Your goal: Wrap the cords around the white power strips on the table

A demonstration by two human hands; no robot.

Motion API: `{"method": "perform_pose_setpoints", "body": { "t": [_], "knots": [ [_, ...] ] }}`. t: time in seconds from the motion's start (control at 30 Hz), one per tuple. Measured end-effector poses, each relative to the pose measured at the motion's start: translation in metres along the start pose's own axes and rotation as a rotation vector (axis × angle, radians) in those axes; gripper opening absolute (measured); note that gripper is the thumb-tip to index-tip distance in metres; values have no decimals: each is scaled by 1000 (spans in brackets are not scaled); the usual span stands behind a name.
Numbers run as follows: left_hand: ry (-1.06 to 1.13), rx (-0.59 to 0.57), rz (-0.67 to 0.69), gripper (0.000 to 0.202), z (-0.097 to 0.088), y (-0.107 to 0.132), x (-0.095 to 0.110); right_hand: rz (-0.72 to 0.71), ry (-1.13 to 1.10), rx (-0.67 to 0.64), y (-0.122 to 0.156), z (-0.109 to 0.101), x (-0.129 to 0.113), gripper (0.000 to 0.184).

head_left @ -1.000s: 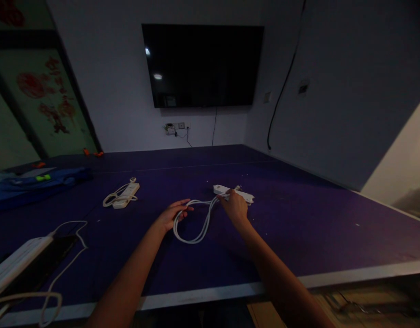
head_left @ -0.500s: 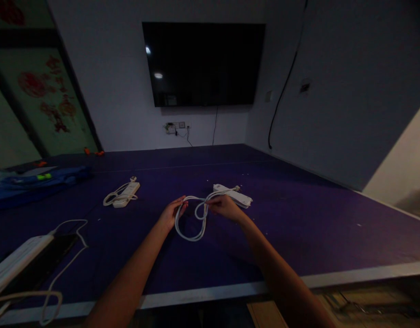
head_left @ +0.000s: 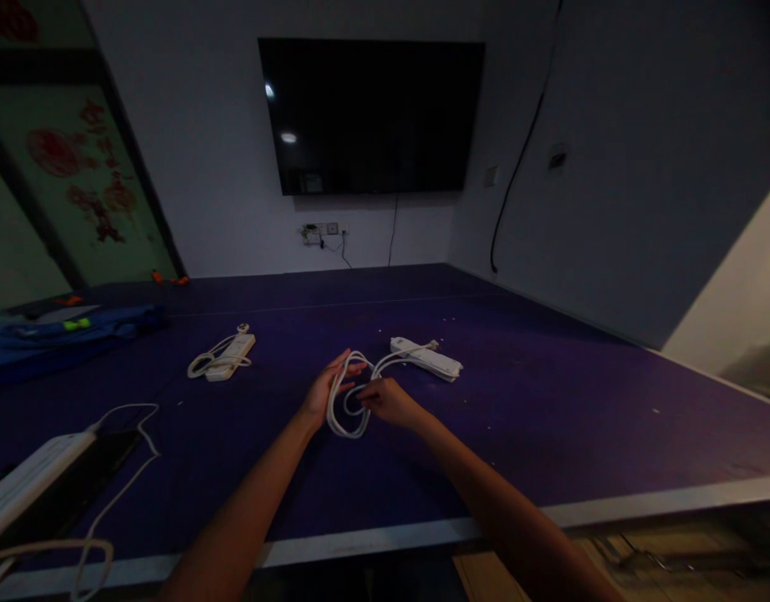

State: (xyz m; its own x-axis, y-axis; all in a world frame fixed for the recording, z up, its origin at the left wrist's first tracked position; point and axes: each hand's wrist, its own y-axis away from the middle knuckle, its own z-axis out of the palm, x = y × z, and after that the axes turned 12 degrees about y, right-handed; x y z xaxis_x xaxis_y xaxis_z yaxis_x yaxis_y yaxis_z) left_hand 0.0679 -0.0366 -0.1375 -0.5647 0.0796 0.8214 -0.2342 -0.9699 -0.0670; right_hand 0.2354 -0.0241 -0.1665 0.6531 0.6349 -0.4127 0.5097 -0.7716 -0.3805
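Loops of a white power cord (head_left: 336,422) hang between my two hands over the purple tabletop. My left hand (head_left: 325,386) holds the loops between thumb and fingers, some fingers stretched out through the coil. Pinched in my right hand (head_left: 388,401) is part of the same cord, at the right side of the coil. From there the cord runs back to a white power strip (head_left: 431,359), which lies just beyond my right hand with a plug at its far side.
Another power strip (head_left: 231,358) with its cord bundled lies left of my hands. At the near left are a long white power strip (head_left: 37,481), a black flat object (head_left: 71,485) and a loose cord. Blue cloth (head_left: 77,334) lies far left. A white edge (head_left: 372,535) borders the table.
My right hand has moved left and slightly down, bringing its part of the cord close to my left hand. The coil is narrower and gathered, and my left hand has shifted slightly right.
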Motion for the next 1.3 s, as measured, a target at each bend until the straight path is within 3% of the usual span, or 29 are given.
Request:
{"method": "perform_pose_setpoints", "body": {
  "t": [0.17,0.27,0.57,0.73,0.93,1.13,1.2,1.3],
  "knots": [
    [104,55,-90,45,-2,-5,-1,26,-47,-48,1,-2,2,29],
    [146,109,-155,56,-5,-9,-3,38,-34,-51,2,-2,1,29],
    [62,126,-228,65,-6,-6,-6,-32,-82,-41,3,-3,-10,18],
    [46,82,-146,60,0,-2,-7,-72,-104,-32,3,-1,-11,21],
    [88,100,-96,61,0,-6,-13,-103,37,24,6,-7,-19,27],
    [94,152,-51,62,-1,-8,-16,-275,184,-35,14,4,-41,32],
    [80,146,-38,61,-1,-8,-17,-260,230,-37,15,11,-46,23],
    [61,122,-35,60,0,-10,-17,-105,202,63,14,14,-49,14]
  ]
}}
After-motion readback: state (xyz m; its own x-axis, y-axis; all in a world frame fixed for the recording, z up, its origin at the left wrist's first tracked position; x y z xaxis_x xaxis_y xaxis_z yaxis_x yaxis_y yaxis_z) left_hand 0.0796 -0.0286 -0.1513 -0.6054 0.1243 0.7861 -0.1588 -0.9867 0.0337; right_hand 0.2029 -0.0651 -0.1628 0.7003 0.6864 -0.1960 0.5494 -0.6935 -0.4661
